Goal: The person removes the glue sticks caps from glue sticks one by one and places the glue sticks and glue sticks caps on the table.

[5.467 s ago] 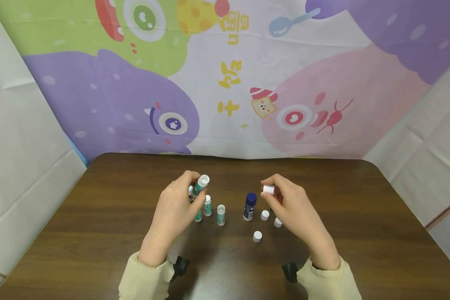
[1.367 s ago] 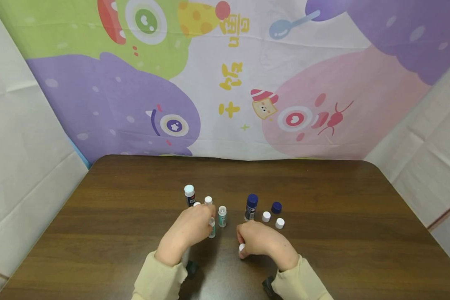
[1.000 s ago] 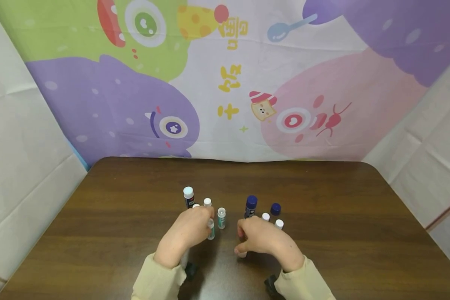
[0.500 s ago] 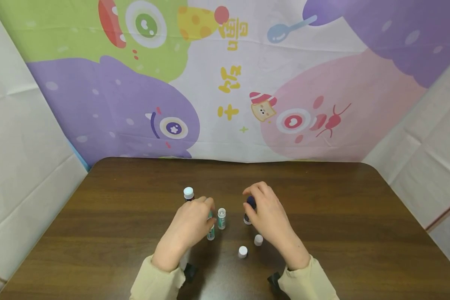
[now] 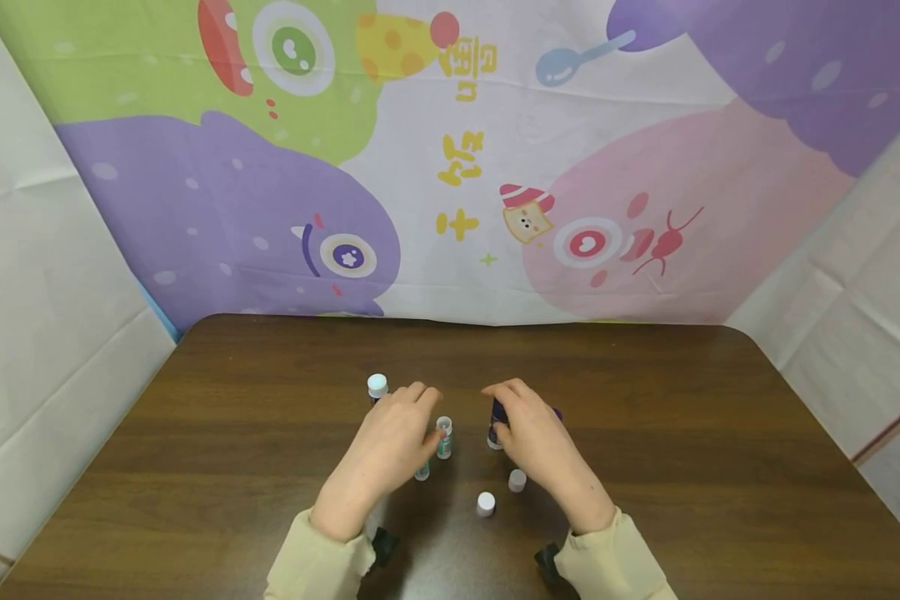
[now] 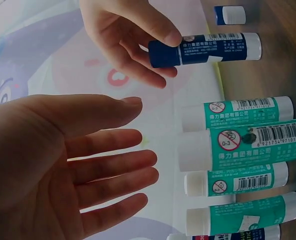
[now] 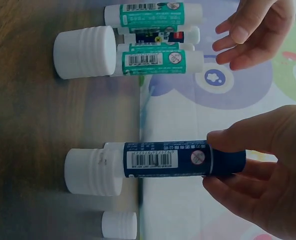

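My right hand [image 5: 536, 433] pinches the navy cap of an upright navy glue stick [image 7: 167, 159] between thumb and fingers; the stick stands on the table. My left hand [image 5: 382, 446] holds nothing. Its fingers [image 6: 118, 165] are extended in the left wrist view, close above a group of upright green glue sticks [image 6: 257, 145]. An uncapped green glue stick [image 5: 444, 442] stands beside that hand's thumb; others are partly hidden under the hand. Two small white caps [image 5: 486, 504] sit on the table in front of the right hand.
A dark-labelled glue stick with a white cap [image 5: 377, 386] stands behind my left hand. A loose navy cap [image 6: 218, 15] lies beyond the right hand, mostly hidden in the head view. A cartoon-print cloth [image 5: 450, 275] hangs behind the brown table [image 5: 270, 358].
Over the last second my right hand has let go of a white cap and moved back to the navy glue stick. My left hand has risen off the green sticks and its fingers have spread.
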Demonstrator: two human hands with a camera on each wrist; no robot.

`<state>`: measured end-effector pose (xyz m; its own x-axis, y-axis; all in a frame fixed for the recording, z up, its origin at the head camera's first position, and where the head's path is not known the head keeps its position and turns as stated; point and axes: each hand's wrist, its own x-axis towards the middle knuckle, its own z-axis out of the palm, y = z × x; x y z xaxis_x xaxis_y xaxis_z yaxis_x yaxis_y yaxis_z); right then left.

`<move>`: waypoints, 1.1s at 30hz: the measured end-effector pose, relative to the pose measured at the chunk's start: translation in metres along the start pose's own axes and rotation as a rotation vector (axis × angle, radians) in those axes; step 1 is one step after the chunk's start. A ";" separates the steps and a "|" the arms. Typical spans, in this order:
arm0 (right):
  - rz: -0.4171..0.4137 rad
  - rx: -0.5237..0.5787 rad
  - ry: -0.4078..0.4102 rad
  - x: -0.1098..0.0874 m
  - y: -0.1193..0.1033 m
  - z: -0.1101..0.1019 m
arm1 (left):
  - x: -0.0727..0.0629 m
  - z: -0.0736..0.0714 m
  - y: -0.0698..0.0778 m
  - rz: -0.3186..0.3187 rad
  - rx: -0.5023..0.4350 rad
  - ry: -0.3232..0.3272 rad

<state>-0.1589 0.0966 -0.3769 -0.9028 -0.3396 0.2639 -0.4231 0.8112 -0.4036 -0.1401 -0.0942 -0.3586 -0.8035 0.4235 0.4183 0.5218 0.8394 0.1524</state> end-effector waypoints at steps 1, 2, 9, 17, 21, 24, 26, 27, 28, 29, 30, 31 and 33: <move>0.001 0.000 0.000 0.000 0.001 0.001 | 0.000 0.000 0.000 0.000 0.001 -0.004; 0.002 0.001 -0.001 0.000 0.001 0.001 | 0.000 0.001 0.000 0.001 0.001 -0.007; 0.025 0.008 -0.017 0.001 0.002 0.002 | 0.000 0.003 0.001 0.016 0.006 -0.038; 0.030 0.017 -0.006 0.002 0.003 0.000 | 0.000 0.007 0.005 0.021 -0.004 -0.083; 0.031 0.021 -0.017 0.001 0.002 -0.001 | 0.000 0.010 0.007 0.028 0.004 -0.080; 0.031 0.018 -0.016 0.000 0.002 -0.003 | 0.001 0.012 0.008 0.036 0.019 -0.059; 0.036 0.014 -0.017 0.000 0.001 -0.005 | 0.001 0.012 0.009 0.045 0.024 -0.046; 0.038 0.009 -0.018 -0.001 0.000 -0.006 | 0.001 0.013 0.009 0.048 0.027 -0.040; 0.043 0.005 -0.018 -0.001 -0.001 -0.007 | 0.001 0.013 0.009 0.053 0.030 -0.034; 0.048 -0.001 -0.017 -0.002 -0.002 -0.009 | 0.001 0.013 0.009 0.055 0.033 -0.028; 0.052 -0.009 -0.014 -0.002 -0.004 -0.011 | 0.001 0.013 0.009 0.057 0.035 -0.021; 0.055 -0.016 -0.008 -0.003 -0.006 -0.013 | 0.001 0.014 0.009 0.060 0.034 -0.012; 0.057 -0.029 0.011 -0.004 -0.010 -0.017 | 0.002 0.014 0.009 0.060 0.037 0.006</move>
<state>-0.1496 0.0982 -0.3594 -0.9243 -0.2872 0.2511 -0.3685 0.8427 -0.3925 -0.1406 -0.0812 -0.3689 -0.7690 0.4717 0.4315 0.5583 0.8243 0.0938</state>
